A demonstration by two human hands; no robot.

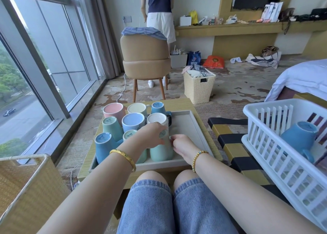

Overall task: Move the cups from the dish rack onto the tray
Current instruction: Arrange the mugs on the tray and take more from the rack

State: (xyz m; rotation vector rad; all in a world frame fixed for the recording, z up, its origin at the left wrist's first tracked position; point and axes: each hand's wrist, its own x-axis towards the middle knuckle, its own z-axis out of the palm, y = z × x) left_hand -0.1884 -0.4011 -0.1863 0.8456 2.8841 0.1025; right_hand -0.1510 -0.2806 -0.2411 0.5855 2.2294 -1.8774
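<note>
Soft daylight from the window [31, 60]; bowed edges, perhaps slightly blurred.

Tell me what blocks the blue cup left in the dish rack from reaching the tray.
Nothing visible does. The blue cup lies tipped in the white dish rack, open above. The tray's right half is bare. Both hands, left hand and right hand, are busy at the mint cup.

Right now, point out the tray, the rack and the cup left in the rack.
tray [195, 126], head view, bare right rim
rack [276, 156], head view, white slatted front wall
blue cup [297, 136], head view, its side
</note>
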